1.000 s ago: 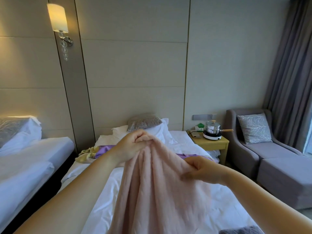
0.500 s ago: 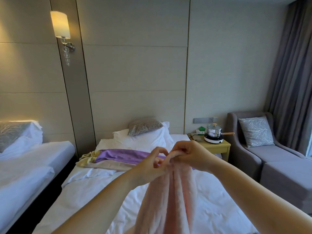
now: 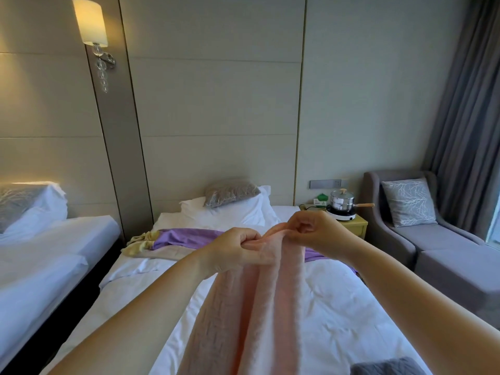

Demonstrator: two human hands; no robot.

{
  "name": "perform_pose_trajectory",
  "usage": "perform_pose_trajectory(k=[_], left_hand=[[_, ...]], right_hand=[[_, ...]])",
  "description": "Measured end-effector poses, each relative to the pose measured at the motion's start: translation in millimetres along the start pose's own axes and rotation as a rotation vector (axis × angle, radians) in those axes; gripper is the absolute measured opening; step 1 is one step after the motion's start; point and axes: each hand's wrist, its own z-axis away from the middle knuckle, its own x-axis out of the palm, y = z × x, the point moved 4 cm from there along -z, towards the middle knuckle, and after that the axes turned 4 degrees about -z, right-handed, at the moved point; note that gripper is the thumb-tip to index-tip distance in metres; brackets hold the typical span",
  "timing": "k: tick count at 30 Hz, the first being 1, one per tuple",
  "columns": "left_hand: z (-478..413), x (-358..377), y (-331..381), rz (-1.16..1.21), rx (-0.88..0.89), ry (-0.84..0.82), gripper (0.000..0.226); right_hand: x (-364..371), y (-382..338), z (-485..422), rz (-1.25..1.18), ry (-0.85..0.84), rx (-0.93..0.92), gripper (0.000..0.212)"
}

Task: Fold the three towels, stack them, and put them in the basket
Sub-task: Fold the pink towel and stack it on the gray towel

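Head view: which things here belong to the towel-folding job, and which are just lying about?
Job: pink towel, pinched at its top edge by left hand and right hand; purple towel and yellowish towel on the bed behind. No basket in view.
Lying about: pot on the nightstand, grey pillow, armchair cushion, wall lamp.

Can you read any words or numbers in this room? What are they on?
None can be read.
Green and white box on the bedside table: any print is too small and blurred.
Grey wall plate: no marks can be made out.
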Motion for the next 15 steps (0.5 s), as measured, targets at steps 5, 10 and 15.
perform_pose_trajectory(k=[5, 10, 15], left_hand=[[6.2, -8.9, 2.1, 0.086, 0.065, 0.068, 0.061], [14.0, -17.7, 6.9, 0.157, 0.085, 0.065, 0.025], [12.4, -12.2, 3.3, 0.097, 0.049, -0.065, 0.020]], right_hand=[[7.2, 7.4, 5.4, -0.002, -0.077, 0.051, 0.013], [19.9, 13.0, 10.4, -0.115, -0.119, 0.076, 0.010], [20.0, -2.4, 3.4, -0.258, -0.043, 0.026, 0.008]])
